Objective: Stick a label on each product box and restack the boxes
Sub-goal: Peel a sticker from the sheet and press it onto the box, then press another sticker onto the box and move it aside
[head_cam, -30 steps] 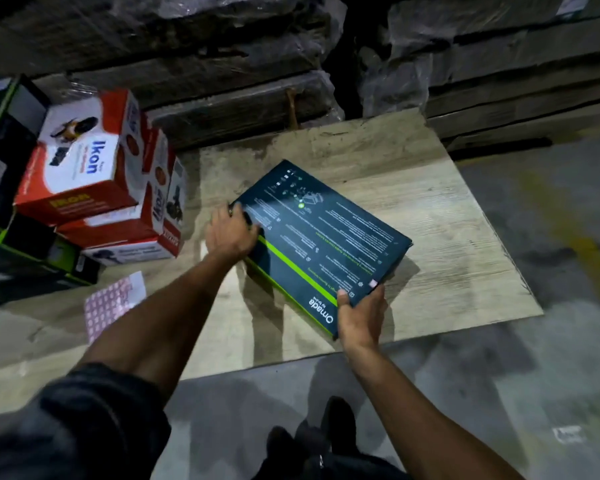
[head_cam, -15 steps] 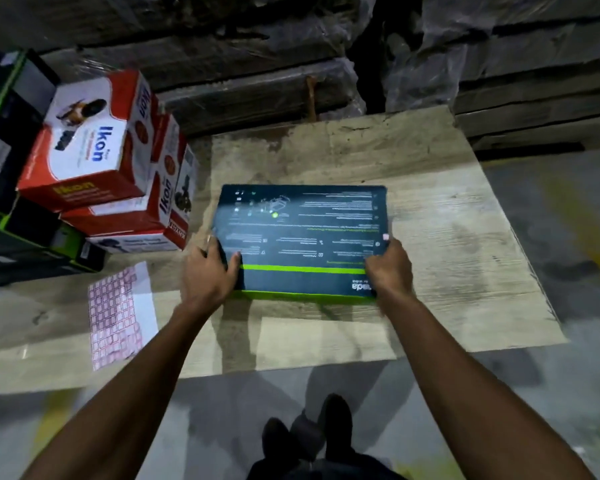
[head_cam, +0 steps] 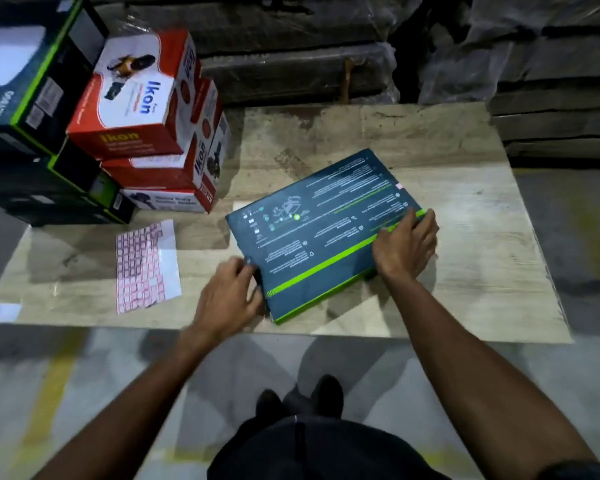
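A flat dark teal box (head_cam: 326, 220) with a green stripe lies skewed on the pale wooden board (head_cam: 465, 271). My left hand (head_cam: 229, 296) grips its near left corner, fingers curled against the side. At the near right end my right hand (head_cam: 404, 247) holds the box, with the fingers over the top and round the right edge. A small pink label (head_cam: 399, 186) sits near the box's far right corner. A sheet of pink labels (head_cam: 146, 265) lies on the board to the left of the box.
Red and white Ikon boxes (head_cam: 136, 98) are stacked at the board's far left. Dark green-edged boxes (head_cam: 32, 81) stand beside them. Wrapped slabs (head_cam: 291, 64) run along the back. Grey floor and my feet (head_cam: 298, 396) are below the board's near edge.
Both hands have turned the teal box anticlockwise, from square-on to slanting up to the right. The view has shifted right, so the label sheet and stacks sit further in.
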`<control>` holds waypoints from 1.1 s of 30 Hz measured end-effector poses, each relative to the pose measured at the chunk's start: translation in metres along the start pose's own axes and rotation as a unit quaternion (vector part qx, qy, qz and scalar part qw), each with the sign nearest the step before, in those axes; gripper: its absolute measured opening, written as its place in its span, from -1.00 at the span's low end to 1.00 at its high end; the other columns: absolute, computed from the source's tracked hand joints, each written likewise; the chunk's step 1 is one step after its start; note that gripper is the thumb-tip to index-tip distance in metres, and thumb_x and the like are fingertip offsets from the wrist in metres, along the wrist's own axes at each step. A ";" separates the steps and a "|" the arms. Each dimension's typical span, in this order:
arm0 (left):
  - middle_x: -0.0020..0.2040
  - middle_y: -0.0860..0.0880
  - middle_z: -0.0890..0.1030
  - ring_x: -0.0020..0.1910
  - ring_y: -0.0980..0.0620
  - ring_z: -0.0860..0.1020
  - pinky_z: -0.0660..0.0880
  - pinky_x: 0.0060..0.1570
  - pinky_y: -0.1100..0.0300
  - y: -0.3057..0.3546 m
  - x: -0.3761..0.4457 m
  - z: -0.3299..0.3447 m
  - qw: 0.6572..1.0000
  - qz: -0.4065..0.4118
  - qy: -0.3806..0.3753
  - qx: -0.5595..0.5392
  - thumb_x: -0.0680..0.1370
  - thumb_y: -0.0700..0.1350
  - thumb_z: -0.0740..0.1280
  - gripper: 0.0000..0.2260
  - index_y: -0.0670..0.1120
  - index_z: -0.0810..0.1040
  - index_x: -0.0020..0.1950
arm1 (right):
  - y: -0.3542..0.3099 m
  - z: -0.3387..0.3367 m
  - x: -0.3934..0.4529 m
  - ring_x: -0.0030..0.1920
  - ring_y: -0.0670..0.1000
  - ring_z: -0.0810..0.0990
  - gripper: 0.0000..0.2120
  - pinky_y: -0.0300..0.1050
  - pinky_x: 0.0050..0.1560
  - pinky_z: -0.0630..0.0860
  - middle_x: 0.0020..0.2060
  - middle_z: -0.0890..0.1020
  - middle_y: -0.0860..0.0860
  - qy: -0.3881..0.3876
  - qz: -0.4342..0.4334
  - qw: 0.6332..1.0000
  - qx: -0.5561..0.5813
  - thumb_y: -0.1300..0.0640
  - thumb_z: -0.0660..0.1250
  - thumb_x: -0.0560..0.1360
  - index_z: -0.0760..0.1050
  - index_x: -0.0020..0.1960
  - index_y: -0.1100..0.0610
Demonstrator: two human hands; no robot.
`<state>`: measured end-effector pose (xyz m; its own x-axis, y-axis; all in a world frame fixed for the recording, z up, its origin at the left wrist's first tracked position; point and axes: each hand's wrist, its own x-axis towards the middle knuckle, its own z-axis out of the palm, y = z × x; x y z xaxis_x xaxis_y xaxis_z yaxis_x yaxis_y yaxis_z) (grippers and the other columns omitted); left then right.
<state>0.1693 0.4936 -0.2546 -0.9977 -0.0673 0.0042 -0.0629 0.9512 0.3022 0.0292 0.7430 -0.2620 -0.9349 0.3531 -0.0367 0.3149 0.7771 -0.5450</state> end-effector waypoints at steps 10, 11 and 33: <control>0.56 -0.27 -0.05 0.54 -0.24 -0.09 0.05 0.49 -0.16 -0.066 0.102 -0.025 0.967 0.077 -0.224 0.096 0.06 0.71 0.05 0.20 0.10 0.03 0.58 | -0.005 0.033 -0.127 0.57 0.15 -0.06 -0.02 -0.14 0.49 -0.06 0.57 -0.06 0.24 -0.177 0.073 0.965 0.177 -0.02 0.40 0.52 -0.22 0.56 0.33; 0.55 -0.25 0.00 0.54 -0.24 -0.04 0.09 0.47 -0.16 -0.068 0.100 -0.022 0.969 0.075 -0.219 0.082 0.07 0.72 0.06 0.20 0.09 0.05 0.58 | -0.005 0.035 -0.126 0.57 0.15 -0.07 -0.03 -0.15 0.49 -0.08 0.57 -0.06 0.25 -0.178 0.070 0.966 0.176 0.00 0.40 0.52 -0.22 0.55 0.34; 0.10 -0.13 0.37 0.04 -0.11 0.39 0.39 -0.03 0.05 0.022 0.004 0.013 0.989 -0.121 0.007 0.086 0.46 0.37 0.25 -0.38 0.06 0.38 0.40 | -0.029 0.019 -0.009 0.34 0.22 0.42 -0.57 -0.01 0.24 0.37 0.41 0.41 0.11 -0.196 -0.146 0.970 0.013 0.22 0.14 0.63 0.31 0.49 0.11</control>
<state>0.1638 0.5182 -0.2601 -0.9526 -0.3023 -0.0343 -0.3042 0.9437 0.1301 0.0257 0.7075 -0.2614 -0.9756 -0.1088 -0.1908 0.0283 0.7991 -0.6005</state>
